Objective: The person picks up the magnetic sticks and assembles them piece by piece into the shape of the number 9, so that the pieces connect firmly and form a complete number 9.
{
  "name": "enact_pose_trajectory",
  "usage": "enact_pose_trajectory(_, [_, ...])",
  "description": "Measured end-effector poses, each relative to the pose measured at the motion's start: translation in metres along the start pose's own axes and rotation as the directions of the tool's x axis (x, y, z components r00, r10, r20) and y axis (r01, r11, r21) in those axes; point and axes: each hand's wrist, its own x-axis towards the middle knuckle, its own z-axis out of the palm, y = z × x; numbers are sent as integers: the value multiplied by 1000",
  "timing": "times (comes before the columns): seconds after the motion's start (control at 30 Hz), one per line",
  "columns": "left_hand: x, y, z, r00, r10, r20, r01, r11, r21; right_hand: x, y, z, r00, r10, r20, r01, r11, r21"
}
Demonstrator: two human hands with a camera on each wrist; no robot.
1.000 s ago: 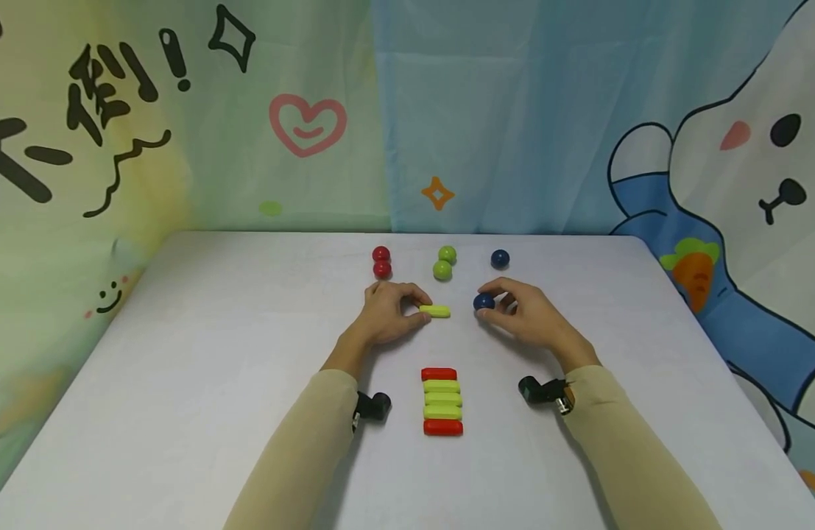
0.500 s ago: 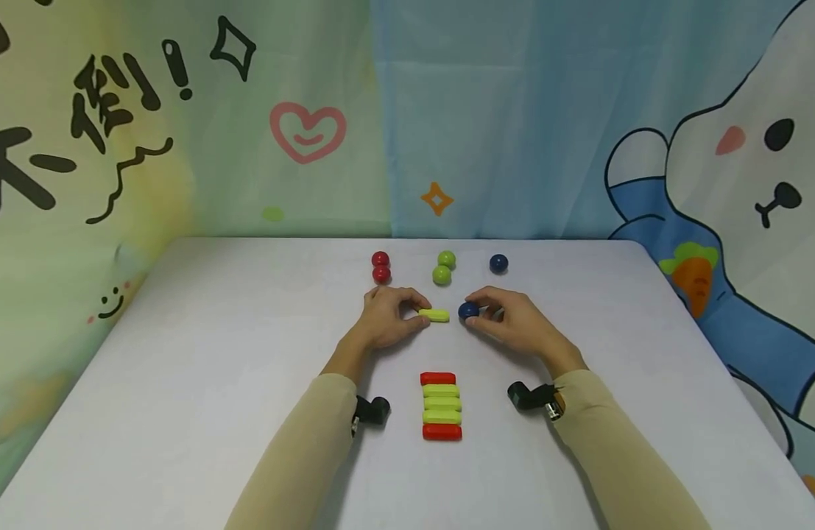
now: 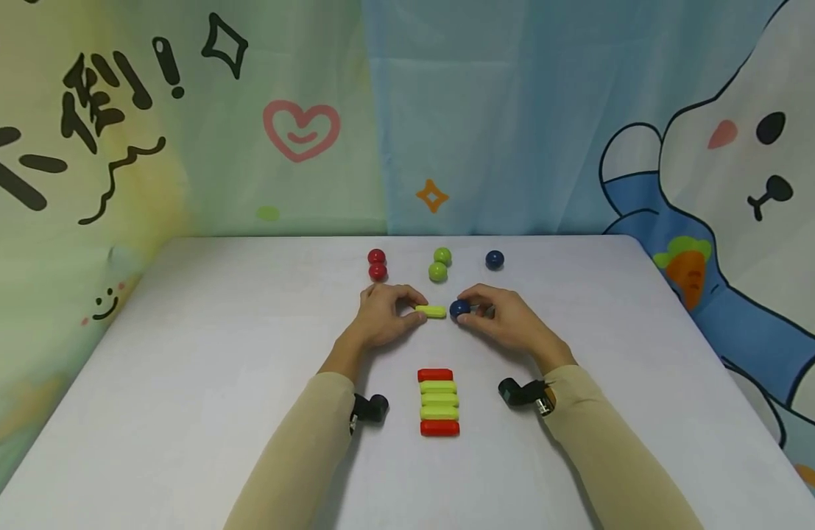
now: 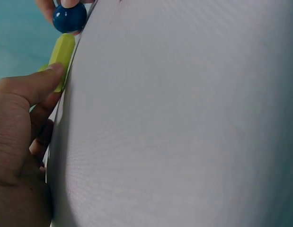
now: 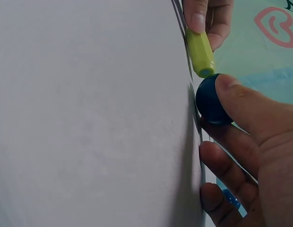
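Between thumb and fingers my left hand pinches one end of a yellow-green rod, which lies sideways near the table's middle. My right hand holds a dark blue ball by thumb and fingertips, close to the rod's free end. In the right wrist view the blue ball sits right at the tip of the rod; the left wrist view shows the ball and rod likewise end to end. Whether they are joined I cannot tell.
Two red balls, two green balls and another blue ball stand toward the back of the white table. Nearer me, a red rod, yellow-green rods and a second red rod lie in a stacked row.
My right hand has brought the blue ball leftward, up to the end of the yellow-green rod. The left hand keeps its pinch on the rod and has hardly moved.
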Motion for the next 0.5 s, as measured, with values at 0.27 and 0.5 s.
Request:
enact_pose_trajectory(0.27, [1, -3, 0, 1000, -10, 10, 10, 1000, 7, 3, -3, 4, 1000, 16, -15, -16, 1000, -11])
enact_pose_trajectory(0.5, [0, -3, -2, 1000, -14, 9, 14, 1000, 14, 5, -5, 7, 999, 42, 8, -42, 999, 10])
